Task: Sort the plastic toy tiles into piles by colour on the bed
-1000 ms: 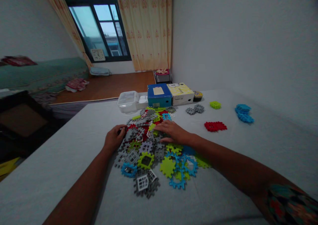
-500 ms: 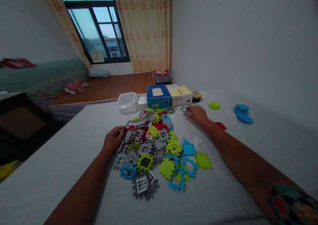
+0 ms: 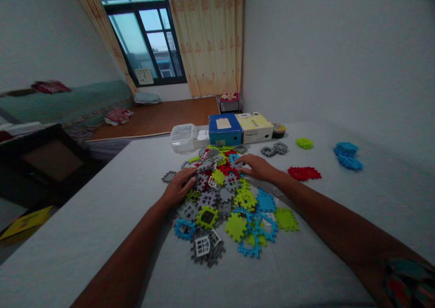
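A pile of interlocking plastic tiles (image 3: pixel 225 194) in grey, red, lime green, blue and white lies on the pale cloth. My left hand (image 3: pixel 179 186) rests along the pile's left edge, its fingers stretched over some grey tiles. A single grey tile (image 3: pixel 169 176) lies just beyond it to the left. At the pile's upper right, my right hand (image 3: pixel 257 166) reaches in with thumb and fingers apart, close to grey and red tiles. Whether its fingertips touch a tile I cannot tell.
Sorted tiles lie to the right: grey tiles (image 3: pixel 280 148), lime tiles (image 3: pixel 304 143), red tiles (image 3: pixel 304 173) and blue tiles (image 3: pixel 347 155). Behind the pile stand a clear plastic box (image 3: pixel 183 138), a blue box (image 3: pixel 224 130), a yellow-and-white box (image 3: pixel 254 127) and a round tin (image 3: pixel 279 130).
My right hand has moved back from the grey tiles at the right to the pile. My left hand has shifted onto the pile's edge, and a grey tile now shows beside it.
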{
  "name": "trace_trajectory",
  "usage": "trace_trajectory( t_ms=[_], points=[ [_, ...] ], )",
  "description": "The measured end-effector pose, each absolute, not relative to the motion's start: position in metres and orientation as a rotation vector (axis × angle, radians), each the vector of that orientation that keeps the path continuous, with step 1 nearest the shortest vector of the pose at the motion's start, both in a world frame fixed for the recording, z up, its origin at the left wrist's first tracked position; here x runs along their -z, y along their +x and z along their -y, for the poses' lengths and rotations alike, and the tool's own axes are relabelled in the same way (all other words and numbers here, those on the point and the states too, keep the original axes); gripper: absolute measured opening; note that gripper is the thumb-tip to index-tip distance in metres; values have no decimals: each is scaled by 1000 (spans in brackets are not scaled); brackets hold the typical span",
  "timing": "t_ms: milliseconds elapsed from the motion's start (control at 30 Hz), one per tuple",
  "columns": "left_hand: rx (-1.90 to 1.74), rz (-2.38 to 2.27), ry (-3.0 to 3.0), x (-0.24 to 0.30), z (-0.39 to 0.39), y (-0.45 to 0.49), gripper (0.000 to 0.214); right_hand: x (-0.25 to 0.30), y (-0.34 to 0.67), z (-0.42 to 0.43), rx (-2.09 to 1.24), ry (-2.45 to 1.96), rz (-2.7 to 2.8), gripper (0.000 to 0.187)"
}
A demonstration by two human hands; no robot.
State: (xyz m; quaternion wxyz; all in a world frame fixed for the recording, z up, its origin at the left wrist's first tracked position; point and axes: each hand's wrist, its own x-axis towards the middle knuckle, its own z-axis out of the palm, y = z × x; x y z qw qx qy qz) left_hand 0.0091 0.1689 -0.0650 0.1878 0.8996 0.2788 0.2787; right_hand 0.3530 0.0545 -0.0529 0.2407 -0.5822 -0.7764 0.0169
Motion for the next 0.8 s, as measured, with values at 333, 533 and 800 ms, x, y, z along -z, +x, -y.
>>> trace_trajectory(
  t_ms=[333,533,800],
  points=[
    [-1107,-985,2358,56,-179,-3,50,62,281,-47,43,-1464,2193,50],
    [-1105,-1484,2157,69,-211,-40,52,58,277,-40,197,-1421,2154,25],
    [-988,-1619,2154,75,-220,-46,50,43,321,-53,110,-1427,1825,18]
  ],
)
